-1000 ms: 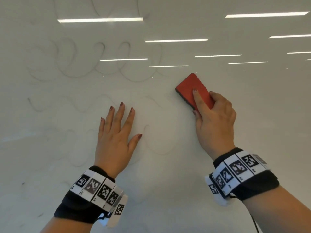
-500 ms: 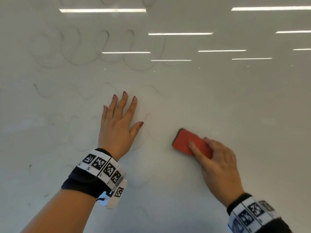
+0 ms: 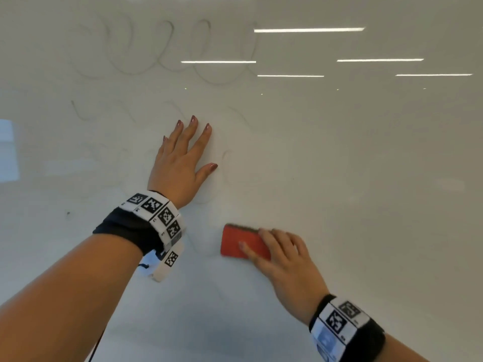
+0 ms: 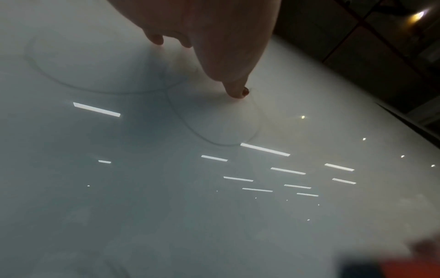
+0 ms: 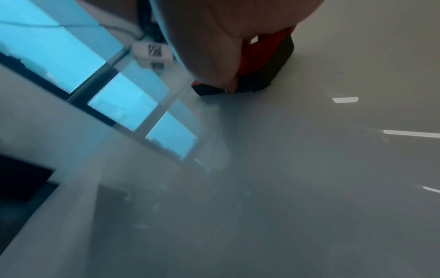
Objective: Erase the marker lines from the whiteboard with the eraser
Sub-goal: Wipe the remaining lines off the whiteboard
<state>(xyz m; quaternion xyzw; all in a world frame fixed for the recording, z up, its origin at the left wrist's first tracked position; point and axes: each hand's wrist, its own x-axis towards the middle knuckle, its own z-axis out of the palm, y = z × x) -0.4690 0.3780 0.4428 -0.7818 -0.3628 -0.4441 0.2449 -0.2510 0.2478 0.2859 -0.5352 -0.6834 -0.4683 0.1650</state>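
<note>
The whiteboard (image 3: 366, 178) fills the head view, glossy and white. Faint looping marker lines (image 3: 167, 56) run across its upper left, with fainter wavy traces (image 3: 78, 114) below them. My left hand (image 3: 183, 158) lies flat on the board with straight, spread fingers; in the left wrist view its thumb (image 4: 238, 88) touches the board beside a thin loop (image 4: 214, 129). My right hand (image 3: 282, 259) grips the red eraser (image 3: 236, 244) and presses it on the board, below and right of the left hand. The eraser's dark felt (image 5: 273, 71) meets the board in the right wrist view.
Ceiling lights (image 3: 308, 30) reflect as bright bars across the board's upper right. A window (image 5: 114, 101) mirrors in the board at the left of the right wrist view. Both wrists carry black bands with coded white tags (image 3: 159, 212).
My right hand has swept the eraser down the board and a little leftward, from above right of the left hand to below it. The left hand stayed flat on the board.
</note>
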